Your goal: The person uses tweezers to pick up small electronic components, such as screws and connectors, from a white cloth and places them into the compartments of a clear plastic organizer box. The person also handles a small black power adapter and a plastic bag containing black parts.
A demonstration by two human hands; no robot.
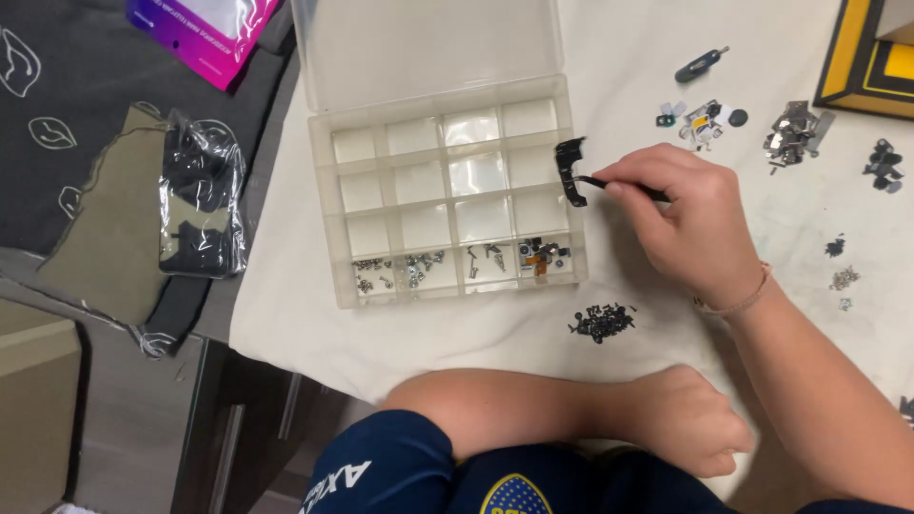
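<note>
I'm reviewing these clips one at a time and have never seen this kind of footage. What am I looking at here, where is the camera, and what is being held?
There is no machine here: a person works with two bare hands, and the single picture comes from a camera worn on the head, looking down. The right hand pinches thin black tweezers, whose tips hold a small curved black part just at the right edge of a clear plastic compartment box with its lid open. Only the box's front row holds small screws and bits. The left hand rests as a loose fist on the white cloth, holding nothing that shows. A pile of black screws lies between the hands. Further right lie more small metal and black parts and a small screwdriver. On the left lies a clear bag of dark parts.
</note>
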